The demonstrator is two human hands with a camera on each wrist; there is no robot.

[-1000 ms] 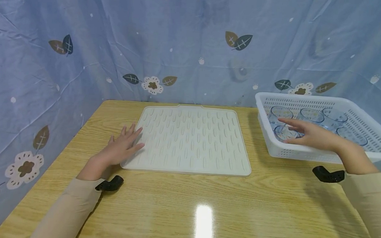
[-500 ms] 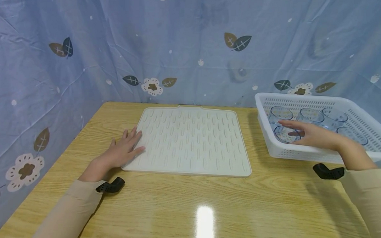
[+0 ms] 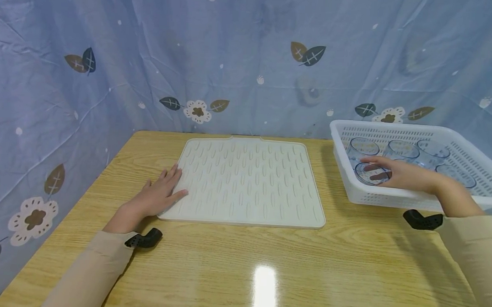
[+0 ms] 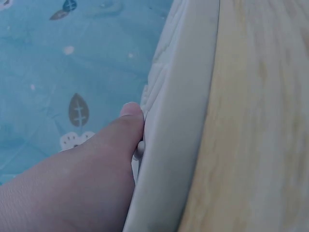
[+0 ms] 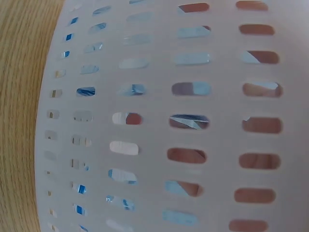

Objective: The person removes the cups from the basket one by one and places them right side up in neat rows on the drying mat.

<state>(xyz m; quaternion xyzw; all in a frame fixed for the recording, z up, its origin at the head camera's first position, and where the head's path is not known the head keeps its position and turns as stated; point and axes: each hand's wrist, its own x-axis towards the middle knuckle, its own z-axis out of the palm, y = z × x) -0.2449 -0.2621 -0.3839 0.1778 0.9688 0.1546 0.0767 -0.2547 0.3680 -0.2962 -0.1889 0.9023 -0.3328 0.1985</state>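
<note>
Two bare hands show: the right hand has dipped lower, its fingers now bent over a clear, round, blue-rimmed glass in the near left corner of a white perforated plastic basket, so taking hold seems under way, though a grip cannot be confirmed; the left hand, fingers relaxed, touches the left edge of a white ribbed rectangular mat; the glass stands mouth up, its long axis seemingly vertical

Blue cloth (leaf-and-flower print) hangs behind a wood-grain table bearing one bright reflection.
</note>
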